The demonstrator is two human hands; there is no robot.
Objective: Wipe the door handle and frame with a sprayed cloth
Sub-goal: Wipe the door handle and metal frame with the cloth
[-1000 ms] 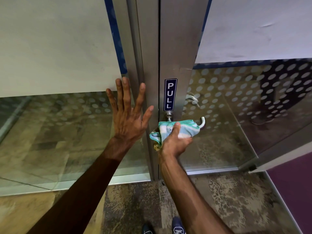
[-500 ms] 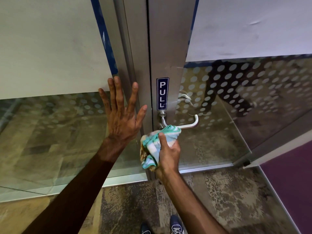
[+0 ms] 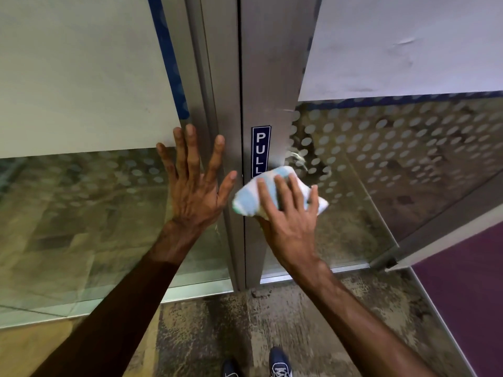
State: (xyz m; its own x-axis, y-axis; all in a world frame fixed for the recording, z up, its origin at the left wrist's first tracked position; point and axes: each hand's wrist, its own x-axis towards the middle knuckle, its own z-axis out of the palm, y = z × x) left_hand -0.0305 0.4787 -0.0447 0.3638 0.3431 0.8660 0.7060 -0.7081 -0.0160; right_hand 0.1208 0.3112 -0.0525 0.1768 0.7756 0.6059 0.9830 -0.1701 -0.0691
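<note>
My right hand (image 3: 290, 216) presses a white and pale blue cloth (image 3: 249, 200) flat against the metal door frame (image 3: 268, 77), just under the blue PULL sticker (image 3: 260, 148). The cloth and hand cover the door handle, so the handle is hidden. My left hand (image 3: 194, 186) lies flat with fingers spread on the fixed metal frame post (image 3: 215, 63) and the glass panel to its left, and it holds nothing.
Glass door (image 3: 408, 148) with dotted film stands to the right, its lower rail (image 3: 435, 229) angled toward me. A frosted glass panel (image 3: 81, 77) fills the left. Worn carpet (image 3: 299, 322) and my shoes (image 3: 279, 365) are below. Purple floor (image 3: 468, 289) lies at right.
My right hand has risen from below the handle and turned palm-flat, pushing the cloth over the handle and frame. The left hand has stayed in place.
</note>
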